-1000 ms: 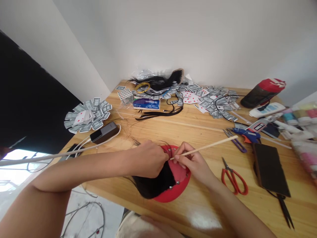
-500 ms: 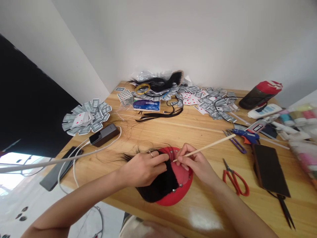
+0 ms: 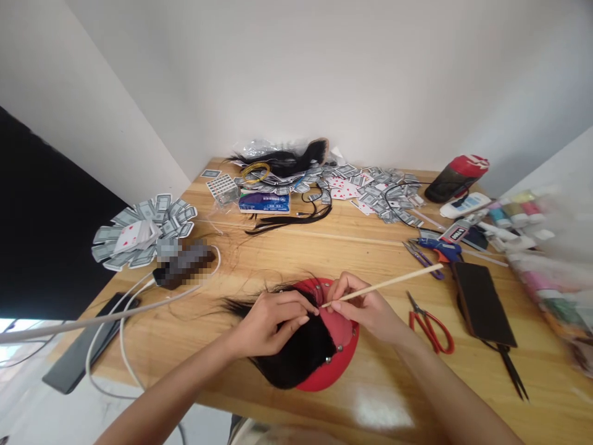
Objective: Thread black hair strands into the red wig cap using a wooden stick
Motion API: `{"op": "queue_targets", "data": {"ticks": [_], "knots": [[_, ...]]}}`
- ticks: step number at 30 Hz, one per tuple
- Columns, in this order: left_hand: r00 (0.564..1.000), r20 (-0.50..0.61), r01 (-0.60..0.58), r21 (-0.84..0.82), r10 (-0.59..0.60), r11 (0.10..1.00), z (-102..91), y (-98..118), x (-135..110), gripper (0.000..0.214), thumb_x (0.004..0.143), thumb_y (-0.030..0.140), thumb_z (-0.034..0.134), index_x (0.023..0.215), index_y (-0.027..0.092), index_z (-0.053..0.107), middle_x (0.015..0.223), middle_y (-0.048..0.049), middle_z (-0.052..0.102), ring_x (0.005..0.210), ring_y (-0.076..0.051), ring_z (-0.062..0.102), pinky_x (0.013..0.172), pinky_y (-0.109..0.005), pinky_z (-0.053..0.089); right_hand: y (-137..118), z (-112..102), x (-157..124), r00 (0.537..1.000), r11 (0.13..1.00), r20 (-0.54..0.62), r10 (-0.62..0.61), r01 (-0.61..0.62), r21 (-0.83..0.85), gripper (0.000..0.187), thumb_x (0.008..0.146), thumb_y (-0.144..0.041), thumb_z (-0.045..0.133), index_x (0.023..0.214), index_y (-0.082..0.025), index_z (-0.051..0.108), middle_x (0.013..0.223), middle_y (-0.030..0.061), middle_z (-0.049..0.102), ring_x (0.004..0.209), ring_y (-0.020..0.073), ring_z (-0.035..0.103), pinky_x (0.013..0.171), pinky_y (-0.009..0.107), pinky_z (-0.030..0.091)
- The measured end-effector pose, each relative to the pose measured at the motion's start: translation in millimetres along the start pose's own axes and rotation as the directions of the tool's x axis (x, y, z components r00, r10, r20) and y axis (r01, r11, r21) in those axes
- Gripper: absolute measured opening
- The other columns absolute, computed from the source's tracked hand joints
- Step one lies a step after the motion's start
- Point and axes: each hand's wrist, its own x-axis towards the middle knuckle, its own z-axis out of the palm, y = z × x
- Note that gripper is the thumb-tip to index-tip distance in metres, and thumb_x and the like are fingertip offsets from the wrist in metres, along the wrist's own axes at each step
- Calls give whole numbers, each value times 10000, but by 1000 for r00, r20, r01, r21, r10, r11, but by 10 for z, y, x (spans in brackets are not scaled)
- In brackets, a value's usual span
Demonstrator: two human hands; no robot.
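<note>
A red rounded form (image 3: 331, 375) rests on the wooden table, with a patch of pink mesh (image 3: 336, 326) held on it by silver pins (image 3: 340, 348). Long black hair (image 3: 301, 355) covers its left side. My left hand (image 3: 266, 321) lies over this hair, its fingers closed on strands at the edge of the mesh. Between the thumb and fingers of my right hand (image 3: 368, 306) is a thin pale wooden stick (image 3: 393, 281). The stick's lower tip meets the mesh edge close to my left fingertips; its needle or hook, if any, is too small to see.
Red-handled pliers (image 3: 430, 324), purple snips (image 3: 425, 261), a blue glue gun (image 3: 442, 248) and a dark box (image 3: 485, 303) lie right. Playing cards (image 3: 384, 193) and more black hair (image 3: 282, 162) are piled at the back. A white cable (image 3: 139, 316) crosses the left side.
The view has shifted slightly. My left fingers have straightened somewhat, with the index finger reaching toward the stick's tip. My right hand keeps hold of the stick at the mesh edge.
</note>
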Motion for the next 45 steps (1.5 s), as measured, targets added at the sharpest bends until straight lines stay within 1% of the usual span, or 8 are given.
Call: {"op": "queue_targets", "data": {"ticks": [7, 15, 21, 25, 33, 38, 45], "knots": [[1000, -13, 7, 6, -7, 1000, 20, -4, -5, 218, 970, 155, 449, 949, 155, 666, 950, -115, 736, 884, -182, 691, 766, -285, 534, 36, 17, -76, 990, 978, -43, -136, 127, -167, 134, 851, -269, 679, 765, -216, 592, 782, 18, 622, 716, 176, 569, 661, 303, 447], [999, -36, 2, 50, 0, 999, 44, -2, -5, 191, 955, 143, 461, 920, 160, 648, 925, -104, 730, 851, -181, 683, 734, -270, 522, 145, 111, -148, 966, 942, -116, -233, 194, -272, 103, 861, -232, 631, 770, -231, 582, 754, 21, 621, 657, 173, 566, 563, 287, 439], [999, -24, 38, 41, -37, 998, 40, 5, -2, 185, 952, 125, 463, 893, 165, 634, 932, -92, 717, 868, -177, 669, 759, -269, 515, 179, 194, -157, 928, 905, -177, -327, 254, -340, 148, 856, -166, 607, 738, -238, 553, 728, 6, 620, 577, 144, 536, 522, 268, 406], [998, -34, 62, 21, -62, 998, 39, 11, -2, 187, 954, 125, 459, 884, 170, 626, 932, -86, 710, 871, -174, 663, 762, -268, 513, 159, 234, -143, 903, 878, -199, -380, 284, -386, 178, 851, -144, 591, 716, -243, 528, 689, 4, 613, 561, 148, 539, 507, 268, 402], [993, -67, 95, -65, -99, 993, 31, 2, 13, 181, 960, 149, 483, 843, 161, 619, 893, -83, 699, 827, -166, 652, 745, -258, 504, 213, 282, -144, 865, 832, -216, -454, 325, -450, 181, 868, -146, 588, 730, -247, 529, 647, -6, 609, 578, 160, 587, 518, 268, 448], [993, -68, 96, -76, -101, 992, 42, -15, 15, 179, 966, 155, 484, 853, 161, 623, 887, -80, 695, 820, -168, 651, 742, -256, 500, 219, 297, -138, 820, 777, -192, -538, 396, -489, 193, 858, -119, 572, 729, -248, 508, 664, -8, 625, 565, 141, 596, 514, 244, 464], [991, -81, 103, -63, -107, 993, 75, -19, 24, 183, 969, 153, 476, 856, 165, 619, 876, -77, 683, 815, -169, 640, 736, -255, 487, 250, 297, -150, 785, 732, -174, -594, 438, -522, 226, 816, -58, 577, 740, -257, 500, 719, 1, 640, 608, 147, 611, 539, 247, 479]]}}
